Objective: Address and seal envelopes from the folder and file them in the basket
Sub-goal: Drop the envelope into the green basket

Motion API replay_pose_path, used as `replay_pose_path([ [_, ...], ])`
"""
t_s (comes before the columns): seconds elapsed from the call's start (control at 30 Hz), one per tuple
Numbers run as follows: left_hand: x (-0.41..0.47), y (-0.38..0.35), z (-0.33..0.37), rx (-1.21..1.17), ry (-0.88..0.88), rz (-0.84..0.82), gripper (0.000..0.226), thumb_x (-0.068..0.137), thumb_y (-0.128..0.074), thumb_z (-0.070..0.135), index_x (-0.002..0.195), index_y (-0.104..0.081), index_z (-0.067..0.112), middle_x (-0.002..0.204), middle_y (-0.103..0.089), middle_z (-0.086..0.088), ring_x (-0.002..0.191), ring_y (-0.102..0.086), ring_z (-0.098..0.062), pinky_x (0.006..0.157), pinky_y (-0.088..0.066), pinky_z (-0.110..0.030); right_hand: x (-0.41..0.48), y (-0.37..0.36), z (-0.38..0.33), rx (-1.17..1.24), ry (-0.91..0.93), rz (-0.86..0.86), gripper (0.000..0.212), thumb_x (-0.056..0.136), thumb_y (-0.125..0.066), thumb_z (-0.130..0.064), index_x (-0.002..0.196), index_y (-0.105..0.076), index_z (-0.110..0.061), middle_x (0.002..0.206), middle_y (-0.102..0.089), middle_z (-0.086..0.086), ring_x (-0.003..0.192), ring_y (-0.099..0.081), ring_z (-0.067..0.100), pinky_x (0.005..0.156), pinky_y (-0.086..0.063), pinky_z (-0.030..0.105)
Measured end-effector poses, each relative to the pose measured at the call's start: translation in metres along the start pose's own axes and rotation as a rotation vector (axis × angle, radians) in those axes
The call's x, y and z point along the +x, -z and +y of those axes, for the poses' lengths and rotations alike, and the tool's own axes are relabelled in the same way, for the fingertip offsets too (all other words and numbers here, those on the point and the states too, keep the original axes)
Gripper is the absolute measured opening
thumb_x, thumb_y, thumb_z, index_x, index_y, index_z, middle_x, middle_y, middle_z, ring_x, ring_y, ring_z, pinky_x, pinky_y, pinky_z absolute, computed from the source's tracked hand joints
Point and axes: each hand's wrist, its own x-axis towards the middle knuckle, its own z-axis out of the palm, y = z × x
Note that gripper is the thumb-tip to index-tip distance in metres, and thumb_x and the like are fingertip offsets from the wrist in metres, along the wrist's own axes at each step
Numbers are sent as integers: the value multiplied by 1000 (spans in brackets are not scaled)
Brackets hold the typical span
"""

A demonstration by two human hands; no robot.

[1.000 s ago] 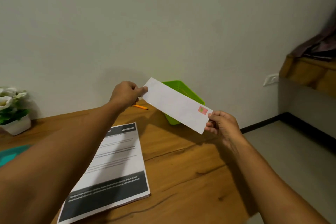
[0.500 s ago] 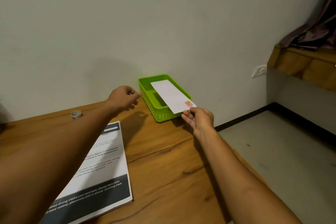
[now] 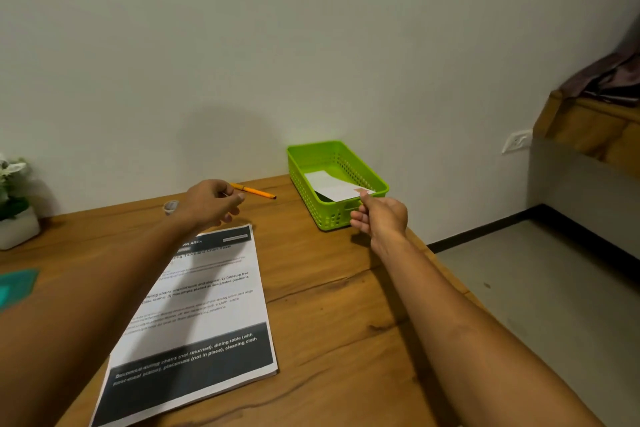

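The envelope (image 3: 330, 185) has been lowered into the green basket (image 3: 329, 218) at the desk's (image 3: 329, 288) far right, its stamped end raised at the near rim. The left hand (image 3: 207, 204) is held loosely curled, grip released, near an orange pen (image 3: 256, 191). The right hand's (image 3: 379, 220) thumb meets the stamped corner; whether it is gripped cannot be told.

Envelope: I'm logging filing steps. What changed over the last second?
The envelope, first held up by both hands, went down into the basket. The left hand let go; the right hand still pinches its stamped end. The pen and papers stayed put.
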Motion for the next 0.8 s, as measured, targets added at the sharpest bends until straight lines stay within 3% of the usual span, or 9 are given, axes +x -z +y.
replay_pose_path([
  [0.13,-17,15,-24,6,1,18,19,100,-64,31,94,-68,13,86,-75,-7,74,-69,-21,78,-56,-43,-21,-10,6,-38,67,-69,17,98,-73,-15,95,-60,-3,70,-61,9,45,-63,10,43,-56,25],
  [0.3,-55,32,-60,153,-68,96,14,96,-69,30,86,-68,20,81,-66,1,75,-62,-22,65,-46,-33,-63,-44,23,-149,139,-227,23,97,-72,-13,83,-55,-10,66,-60,7,47,-62,12,40,-52,24],
  [0.37,-75,38,-78,261,-72,100,7,96,-69,32,97,-70,26,94,-68,6,88,-63,-16,71,-47,-30,-81,-64,35,-225,167,-299,24,97,-73,-14,82,-55,-11,65,-59,6,49,-61,14,40,-50,25],
  [0.43,-91,40,-100,371,-42,82,30,96,-66,42,122,-67,27,123,-66,1,111,-61,-19,91,-51,-37,-99,-83,48,-302,194,-386,23,97,-73,-14,83,-55,-10,65,-60,8,48,-60,16,42,-49,27],
  [0.53,-116,43,-125,573,73,18,65,98,-50,61,154,-39,29,159,-38,-2,144,-37,-24,118,-33,-49,-122,-110,71,-516,265,-513,22,95,-76,-19,84,-61,-5,72,-69,10,56,-66,16,54,-56,37],
  [0.67,-132,46,-140,711,95,-27,77,100,-28,70,163,-16,28,170,-16,-3,155,-13,-25,126,-12,-52,-144,-137,97,-891,573,-716,21,92,-77,-33,80,-65,-21,75,-69,-3,71,-63,13,67,-54,41],
  [0.8,-132,47,-144,710,113,23,70,103,-28,62,163,-17,27,170,-15,-6,155,-12,-29,124,-10,-56,-158,-149,117,-1163,890,-965,21,95,-65,-43,103,-65,-24,106,-65,-6,101,-58,15,86,-52,41],
])
